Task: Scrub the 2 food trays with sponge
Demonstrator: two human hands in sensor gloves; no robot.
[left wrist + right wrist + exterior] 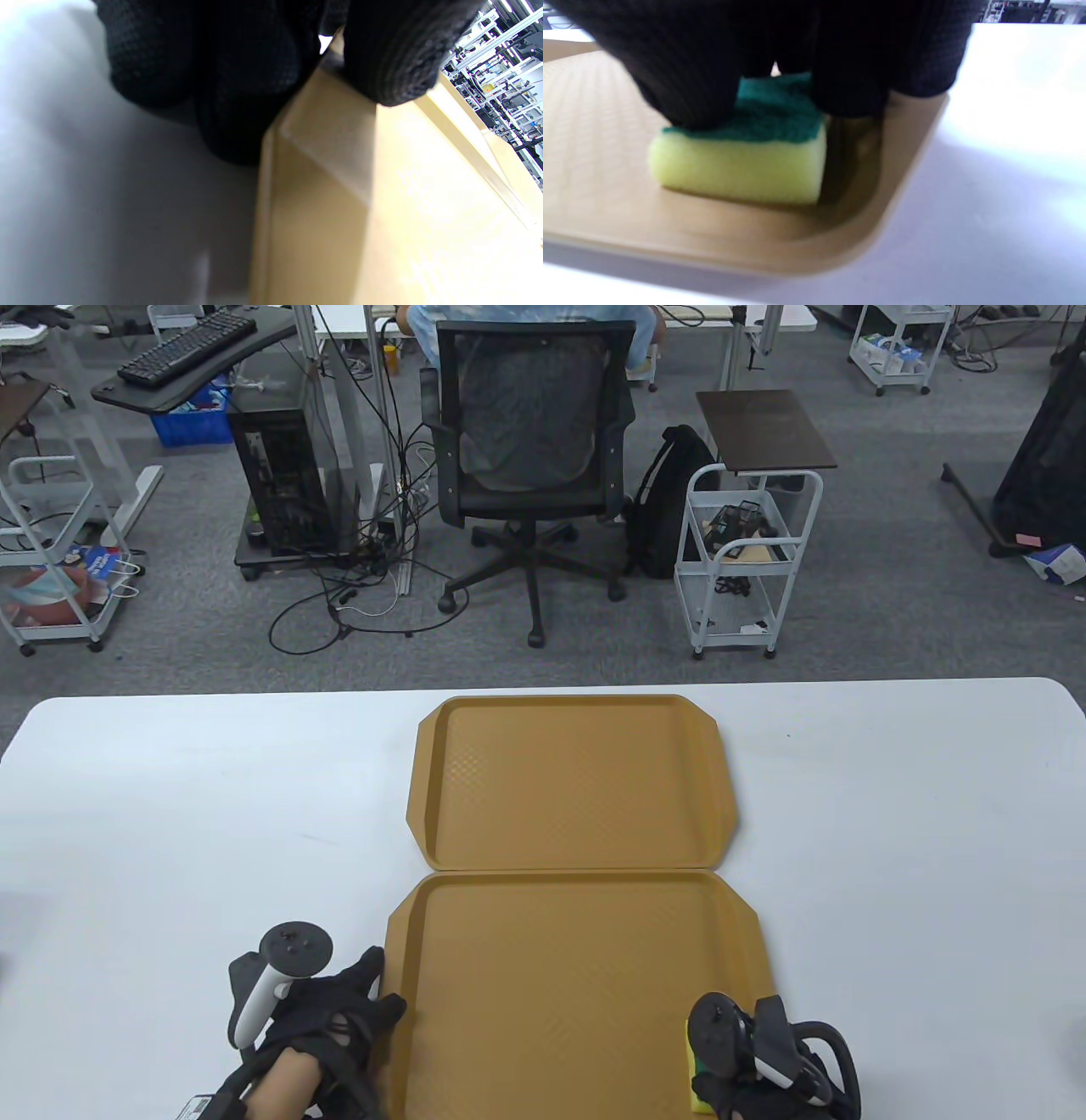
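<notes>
Two tan food trays lay end to end on the white table [170, 814]: the far tray [568, 780] held nothing, while the near tray [560, 984] held one sponge [742, 161] in its near right corner. The right hand [764, 1069] pressed down on the sponge, fingers curled over it. The left hand [331, 1018] gripped the near tray's left rim.

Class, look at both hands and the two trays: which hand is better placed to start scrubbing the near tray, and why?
The right hand. It already presses the sponge into the near tray at its near right corner. The left hand has no sponge; its fingers sit at that tray's left rim, seemingly steadying it.
</notes>
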